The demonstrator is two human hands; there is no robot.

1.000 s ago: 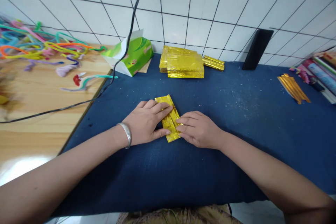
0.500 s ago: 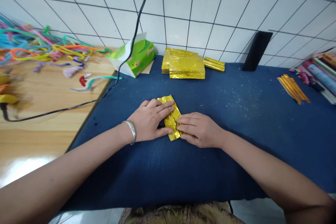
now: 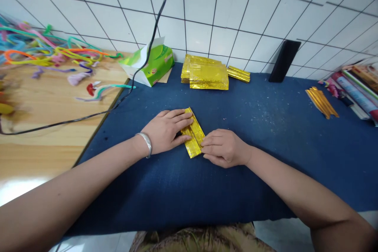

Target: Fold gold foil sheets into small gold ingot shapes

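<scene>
A shiny gold foil paper (image 3: pixel 193 150), folded into a narrow strip with a lengthwise seam, lies slantwise on the dark blue cloth (image 3: pixel 165 193). My left hand (image 3: pixel 168 130) rests flat on its upper left part, fingers stretched and thumb apart, covering some of the foil. At the foil's lower right edge, my right hand (image 3: pixel 226 147) has its fingers bent and pressed together on the fold. The fingertips hide a little of that edge.
Behind stand a stack of gold foil sheets (image 3: pixel 209 75), folded gold strips (image 3: pixel 238 74), a green tissue pack (image 3: pixel 161 63) and a black upright object (image 3: pixel 284 61). Orange-gold strips (image 3: pixel 321 102) and books (image 3: pixel 358 90) are right. A black cable (image 3: pixel 147 53) crosses left near pipe cleaners (image 3: pixel 59 57).
The right flap of the foil now lies flatter, with a straight seam showing. My right fingers have drawn in at the right edge; my left hand has shifted slightly left and up.
</scene>
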